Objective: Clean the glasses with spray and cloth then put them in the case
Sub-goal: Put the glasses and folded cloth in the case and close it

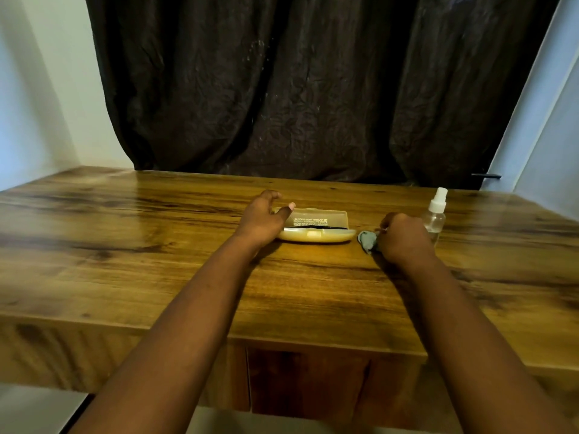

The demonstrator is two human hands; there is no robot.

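Both of your forearms reach out from the bottom of the view, over the near edge of the table [94, 239], and angle slightly inward toward the things near its far side. Your left hand [261, 219] sits at the left end of the case [316, 227], fingers loosely curved and spread with the thumb stretched out over the lid's left corner; whether the fingers actually grip the case or only rest against it, you cannot tell from this angle. The translucent yellowish case lies shut or nearly so, long side facing you, and a dark strip showing through it may be the glasses, though that is not clear. Just right of the case lies the crumpled grey cloth [367, 240], and your right hand [404, 236] is curled into a fist around its right part, knuckles up, resting on the table. Just beyond and to the right of that hand stands the clear spray bottle [435, 216], upright, with its white nozzle on top. Bare wood stretches wide to the left of your left arm, less so to the right of the bottle, and a dark curtain [297, 89] hangs behind the far edge.
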